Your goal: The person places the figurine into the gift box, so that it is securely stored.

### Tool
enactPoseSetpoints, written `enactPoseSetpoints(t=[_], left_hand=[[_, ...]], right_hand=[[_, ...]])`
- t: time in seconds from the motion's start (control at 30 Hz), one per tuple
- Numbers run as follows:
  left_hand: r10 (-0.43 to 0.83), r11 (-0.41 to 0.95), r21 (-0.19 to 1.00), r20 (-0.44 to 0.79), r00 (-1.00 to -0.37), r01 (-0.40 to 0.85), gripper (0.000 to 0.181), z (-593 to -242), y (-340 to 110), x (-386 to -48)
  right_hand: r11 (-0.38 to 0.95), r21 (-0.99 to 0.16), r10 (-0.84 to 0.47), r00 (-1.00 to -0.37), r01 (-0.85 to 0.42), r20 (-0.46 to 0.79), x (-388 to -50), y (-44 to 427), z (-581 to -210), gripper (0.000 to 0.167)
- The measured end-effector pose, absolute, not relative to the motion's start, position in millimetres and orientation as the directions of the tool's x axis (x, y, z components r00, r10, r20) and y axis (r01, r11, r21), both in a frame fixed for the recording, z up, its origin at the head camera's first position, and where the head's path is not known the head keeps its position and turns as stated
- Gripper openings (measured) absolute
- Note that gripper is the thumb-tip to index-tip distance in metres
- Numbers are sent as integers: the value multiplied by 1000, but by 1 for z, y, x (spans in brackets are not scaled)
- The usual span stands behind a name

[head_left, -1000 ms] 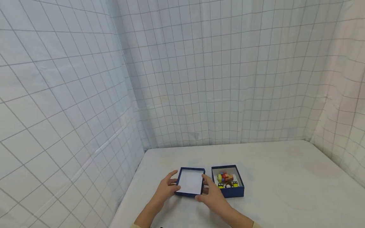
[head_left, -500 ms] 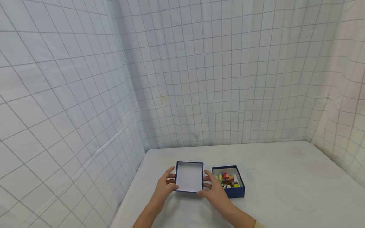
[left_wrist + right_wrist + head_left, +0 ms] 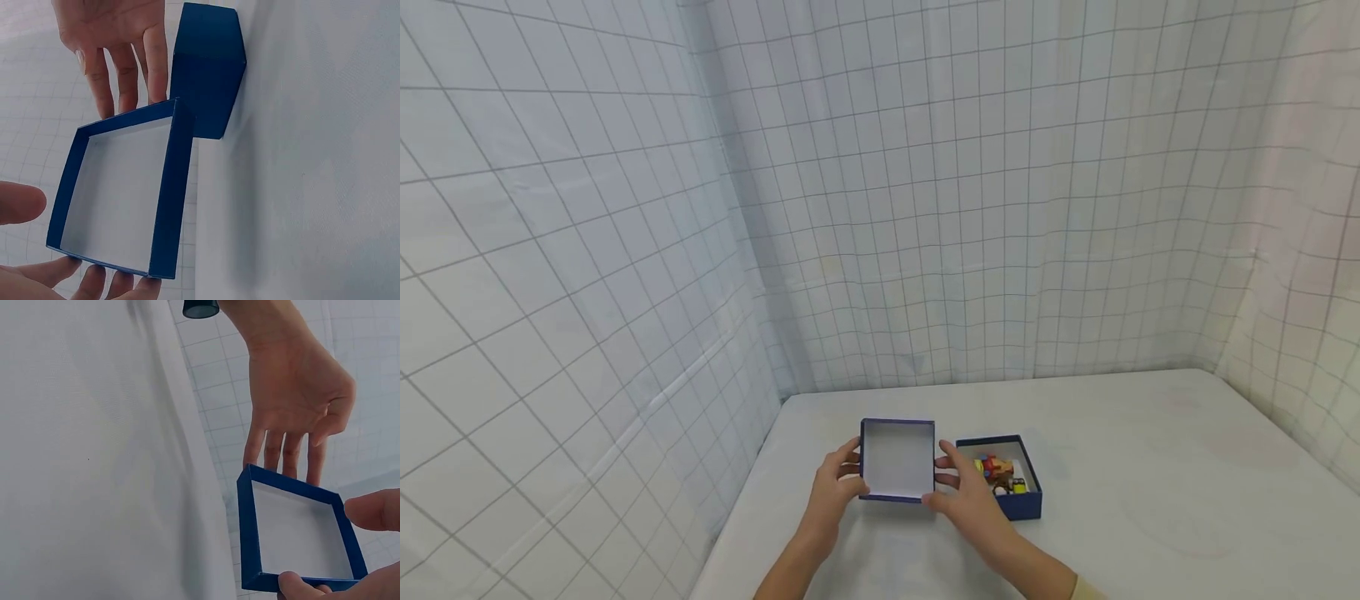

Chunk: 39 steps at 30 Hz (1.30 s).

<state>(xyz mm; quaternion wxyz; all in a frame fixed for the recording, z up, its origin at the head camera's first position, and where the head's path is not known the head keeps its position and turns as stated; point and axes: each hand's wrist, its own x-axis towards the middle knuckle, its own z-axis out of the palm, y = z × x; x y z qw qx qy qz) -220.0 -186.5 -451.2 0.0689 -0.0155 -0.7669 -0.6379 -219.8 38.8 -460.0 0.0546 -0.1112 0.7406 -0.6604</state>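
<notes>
A shallow blue box lid [image 3: 897, 458] with a white inside is held up between my two hands, above the table and tilted with its hollow side towards me. My left hand [image 3: 829, 504] presses its fingertips on the left wall; the thumb [image 3: 24, 203] stands apart above the lid. On the opposite wall lie the straight fingers of my right hand [image 3: 972, 504]. Right of the lid a matching deeper box [image 3: 1021, 506] stands on the table, partly behind my right hand. It contains a red toy figure [image 3: 996, 467] and a small yellow figure [image 3: 1018, 486].
The white table [image 3: 1120, 475] is bordered by hanging white cloth [image 3: 887, 250] with a dark grid, at the back and both sides. A dark round object [image 3: 200, 307] shows at the top edge of the right wrist view.
Both hands have lifted the lid higher and tipped its far edge up, so its inside faces me more. The deeper box stays in place.
</notes>
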Motion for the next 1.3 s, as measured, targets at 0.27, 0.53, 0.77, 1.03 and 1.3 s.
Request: enactPoseSetpoints(t=[0.27,0.53,0.77,1.03,1.3], left_hand=[[-87,265,953,177,-980,149,80,-444,-177,-216],[-70,289,932,247,-966,217,79,-436,-172,-210],[-72,281,926,283,-957,253,83,-436,-165,-205],[-70,341,898,319,-945,278,81,-432,-155,-204],[-25,338,897,311,-950,285,78,-428,-146,-207]], right_hand=[[72,-991,-182,-978,-117,102,-219,40,-461,88],[78,-985,-150,-979,-153,140,-220,44,-454,81],[144,-977,-153,-979,-160,138,-218,52,-447,75],[175,-964,-144,-974,-200,176,-218,62,-442,75],[126,-968,-143,-970,-215,196,-219,78,-439,72]])
